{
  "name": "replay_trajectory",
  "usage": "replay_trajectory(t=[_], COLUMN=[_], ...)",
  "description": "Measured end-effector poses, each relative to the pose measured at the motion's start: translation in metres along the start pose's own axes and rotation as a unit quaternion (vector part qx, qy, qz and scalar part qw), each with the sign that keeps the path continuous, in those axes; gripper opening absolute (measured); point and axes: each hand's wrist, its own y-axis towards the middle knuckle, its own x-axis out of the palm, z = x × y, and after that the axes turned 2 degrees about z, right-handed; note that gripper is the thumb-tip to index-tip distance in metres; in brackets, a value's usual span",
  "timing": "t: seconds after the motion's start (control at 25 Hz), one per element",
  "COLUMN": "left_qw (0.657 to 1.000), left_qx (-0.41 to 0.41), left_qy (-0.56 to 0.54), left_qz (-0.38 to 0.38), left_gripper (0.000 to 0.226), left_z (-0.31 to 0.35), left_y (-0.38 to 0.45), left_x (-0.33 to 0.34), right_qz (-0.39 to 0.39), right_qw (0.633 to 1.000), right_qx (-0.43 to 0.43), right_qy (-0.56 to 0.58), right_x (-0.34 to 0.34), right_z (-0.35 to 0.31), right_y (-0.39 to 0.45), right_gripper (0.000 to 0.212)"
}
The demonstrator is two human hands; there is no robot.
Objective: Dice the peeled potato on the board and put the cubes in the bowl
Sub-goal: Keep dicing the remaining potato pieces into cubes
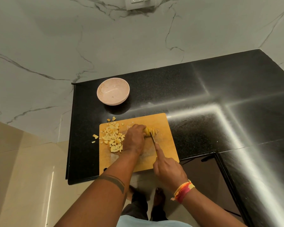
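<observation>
- Left hand (134, 139) fingers curl over the potato (152, 132) on the board (162, 145).
- Right hand (168, 172) grips the knife (152, 139), forefinger along its spine.
- Cubes (112, 138) lie at the potato's 9 o'clock; bowl (113, 93) at 11.

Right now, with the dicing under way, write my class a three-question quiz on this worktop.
1. True or false: the pink bowl already holds potato cubes.
2. The left hand steadies what on the cutting board? A) the sliced potato B) the bowl C) a lid
3. Fill in: a few cubes lie off the board's left edge, on the black ____.

Key
1. False; it looks empty, and the diced pile sits on the board.
2. A; the right hand holds the knife.
3. Counter.
</observation>
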Motion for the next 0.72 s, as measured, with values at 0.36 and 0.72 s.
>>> replay_trajectory(t=[0.36, 0.72], left_qw=[1.000, 0.999], left_qx=[-0.001, -0.024], left_qy=[-0.006, -0.026], left_qz=[0.006, 0.006], left_gripper=[0.025, 0.022], left_z=[0.000, 0.000], left_y=[0.000, 0.003], left_x=[-0.005, -0.003], right_qz=[0.005, -0.005], right_qw=[1.000, 1.000], right_qx=[-0.020, -0.022], right_qy=[0.005, 0.017], right_x=[-0.017, -0.002], right_z=[-0.031, -0.029], right_y=[0.056, 0.068], right_gripper=[0.064, 0.061])
